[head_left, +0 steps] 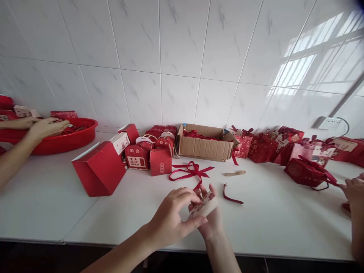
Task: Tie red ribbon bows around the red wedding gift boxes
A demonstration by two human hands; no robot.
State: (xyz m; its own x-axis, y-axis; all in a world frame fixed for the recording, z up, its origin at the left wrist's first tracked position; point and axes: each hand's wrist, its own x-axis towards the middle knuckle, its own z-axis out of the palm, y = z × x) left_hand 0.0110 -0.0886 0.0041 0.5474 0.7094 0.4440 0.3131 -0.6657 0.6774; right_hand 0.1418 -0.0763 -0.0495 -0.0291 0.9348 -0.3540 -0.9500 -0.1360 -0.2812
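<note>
Near the front of the white table, my left hand (170, 217) is closed on a small cream-and-red printed packet (204, 205), its thumb along the near edge. From behind and below, my right hand (212, 223) supports the same packet, fingers curled up around it. Motion blurs the packet, so its exact kind is unclear. Just beyond my fingers lies a loosely looped red ribbon (190, 172). Right of it are a short dark red strip (232, 198) and a thin tan strip (235, 173), both flat on the table.
A cardboard box (206, 148) of red ribbon stands by the tiled wall. Red gift boxes (99, 167) stand left, tied red bags (260, 148) right. Another person's hands (47, 127) work over a red basin (65, 144); a hand (354, 189) at right pulls ribbon on a red box (304, 172).
</note>
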